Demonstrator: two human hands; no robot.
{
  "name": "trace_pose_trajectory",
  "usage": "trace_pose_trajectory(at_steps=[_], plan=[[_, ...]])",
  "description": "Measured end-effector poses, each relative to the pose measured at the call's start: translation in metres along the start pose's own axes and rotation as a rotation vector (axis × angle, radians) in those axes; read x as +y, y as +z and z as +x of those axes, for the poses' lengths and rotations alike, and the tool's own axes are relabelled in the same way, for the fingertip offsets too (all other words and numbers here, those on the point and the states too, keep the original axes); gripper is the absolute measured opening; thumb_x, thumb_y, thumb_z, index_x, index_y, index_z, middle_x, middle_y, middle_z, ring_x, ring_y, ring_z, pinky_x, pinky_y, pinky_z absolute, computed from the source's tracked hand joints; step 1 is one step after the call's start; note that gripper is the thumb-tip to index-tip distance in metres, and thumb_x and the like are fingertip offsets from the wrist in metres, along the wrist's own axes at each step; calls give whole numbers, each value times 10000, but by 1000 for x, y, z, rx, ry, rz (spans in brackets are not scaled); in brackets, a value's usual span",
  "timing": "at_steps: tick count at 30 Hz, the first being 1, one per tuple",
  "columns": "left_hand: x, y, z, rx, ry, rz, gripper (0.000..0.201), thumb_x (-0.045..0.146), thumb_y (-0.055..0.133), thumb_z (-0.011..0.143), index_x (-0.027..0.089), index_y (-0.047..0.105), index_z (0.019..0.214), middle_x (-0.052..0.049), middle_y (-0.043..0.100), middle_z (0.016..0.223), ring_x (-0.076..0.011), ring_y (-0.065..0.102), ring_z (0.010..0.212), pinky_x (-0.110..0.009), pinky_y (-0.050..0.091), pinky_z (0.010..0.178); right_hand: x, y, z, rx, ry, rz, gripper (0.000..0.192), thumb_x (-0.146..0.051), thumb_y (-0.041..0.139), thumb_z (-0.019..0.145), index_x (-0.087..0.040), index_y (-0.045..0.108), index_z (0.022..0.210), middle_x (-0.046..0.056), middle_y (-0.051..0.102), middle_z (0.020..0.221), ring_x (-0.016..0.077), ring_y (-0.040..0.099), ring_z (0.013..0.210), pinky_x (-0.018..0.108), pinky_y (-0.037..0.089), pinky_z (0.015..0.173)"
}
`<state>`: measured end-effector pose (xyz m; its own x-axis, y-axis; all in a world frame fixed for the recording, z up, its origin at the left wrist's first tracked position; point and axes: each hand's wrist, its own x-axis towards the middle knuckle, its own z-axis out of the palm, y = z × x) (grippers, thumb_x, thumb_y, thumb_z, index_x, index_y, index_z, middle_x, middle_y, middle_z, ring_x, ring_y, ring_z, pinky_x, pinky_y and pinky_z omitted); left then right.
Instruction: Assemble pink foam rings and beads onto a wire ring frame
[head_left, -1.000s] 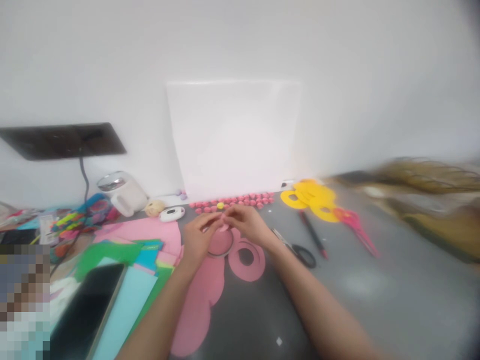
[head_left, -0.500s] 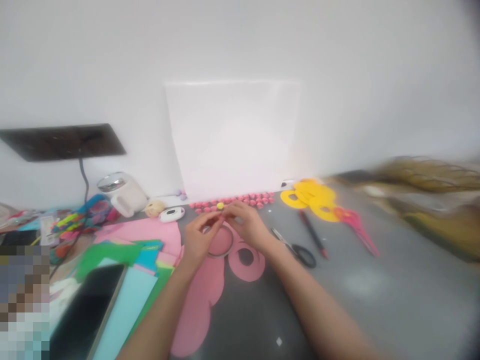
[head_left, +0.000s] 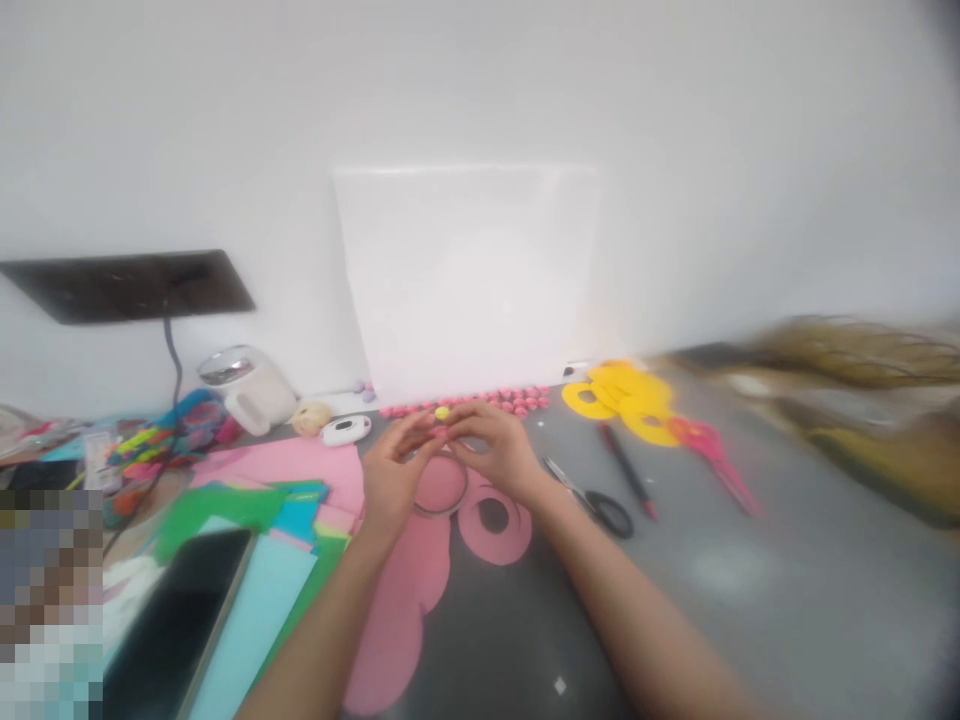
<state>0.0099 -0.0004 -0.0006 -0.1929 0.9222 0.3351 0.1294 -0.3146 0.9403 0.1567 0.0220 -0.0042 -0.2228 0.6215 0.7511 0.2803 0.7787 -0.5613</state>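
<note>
Together, left hand (head_left: 390,478) and right hand (head_left: 491,448) fingers pinch small pink piece (head_left: 440,433), nearly closed.

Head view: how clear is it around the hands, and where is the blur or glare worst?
Head view: soft overall; the left hand and right hand meet on a small pink piece whose shape is too blurred to tell. The right edge smears badly around the brown object. The white board is washed out. A pixelated patch covers the lower left corner.
</note>
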Motion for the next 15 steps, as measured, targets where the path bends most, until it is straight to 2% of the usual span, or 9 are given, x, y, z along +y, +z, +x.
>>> trace_pose_trajectory(at_steps=[6, 11, 15], plan=[[-3, 0, 1, 37, -20, 79, 275, 307, 723, 629, 189, 708, 877, -43, 725, 828, -209, 679, 785, -348, 562, 768, 2, 4, -1, 11, -57, -57, 104, -119, 565, 781, -194, 633, 761, 62, 638, 861, 155, 622, 812, 283, 515, 709], [0, 1, -2, 42, 2, 65, 283, 290, 716, 637, 182, 705, 899, -52, 732, 854, -220, 682, 808, -362, 558, 788, 6, 7, -3, 61, -24, -82, 95, -153, 569, 802, -204, 643, 769, 54, 649, 860, 152, 624, 816, 283, 512, 723], [-1, 1, -3, 54, 5, 74, 263, 287, 715, 645, 181, 703, 885, -54, 730, 871, -220, 681, 818, -376, 551, 808, 4, 9, -4, 25, -6, -97, 113, -161, 552, 813, -205, 656, 801, 63, 644, 882, 162, 616, 843, 296, 511, 731]])
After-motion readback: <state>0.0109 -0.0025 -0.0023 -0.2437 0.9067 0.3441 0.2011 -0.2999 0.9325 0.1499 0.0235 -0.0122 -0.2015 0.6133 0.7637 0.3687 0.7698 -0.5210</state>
